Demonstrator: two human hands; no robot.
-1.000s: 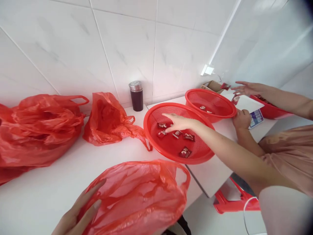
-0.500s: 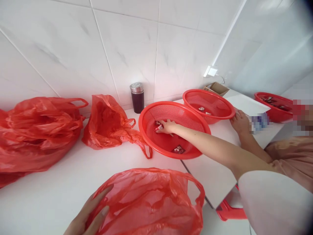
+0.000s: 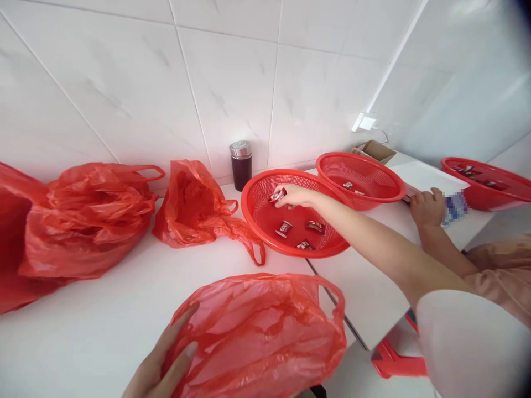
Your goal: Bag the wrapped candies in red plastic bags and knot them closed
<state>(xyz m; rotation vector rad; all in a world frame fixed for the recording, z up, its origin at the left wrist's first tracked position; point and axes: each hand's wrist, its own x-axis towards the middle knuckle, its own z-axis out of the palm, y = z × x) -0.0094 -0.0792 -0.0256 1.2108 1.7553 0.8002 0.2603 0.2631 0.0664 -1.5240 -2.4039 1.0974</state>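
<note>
My right hand (image 3: 292,196) reaches into the nearest red plastic colander (image 3: 259,224), its fingers closed around a small red-and-white wrapped candy (image 3: 279,195). Below it, on the colander's bottom, lie more wrapped candies (image 3: 315,226). At the lower edge of the view, my left hand (image 3: 166,354) holds the left side of a red plastic bag (image 3: 265,326), thumb and forefinger apart with the thin film between them. The bag's mouth gapes wide; its lower part is cut off by the frame.
Behind stand a dark tumbler (image 3: 241,166), an open red bag (image 3: 186,210) and a bulky red bag (image 3: 91,226). A second colander (image 3: 373,196), a third (image 3: 489,199) and a cardboard box (image 3: 375,150) are at right. A co-worker's hand (image 3: 427,207) is beside the second colander.
My right hand has lifted off the colander's bottom with a candy in its fingers, uncovering other candies. The view has shifted slightly; my left hand stays at the bag.
</note>
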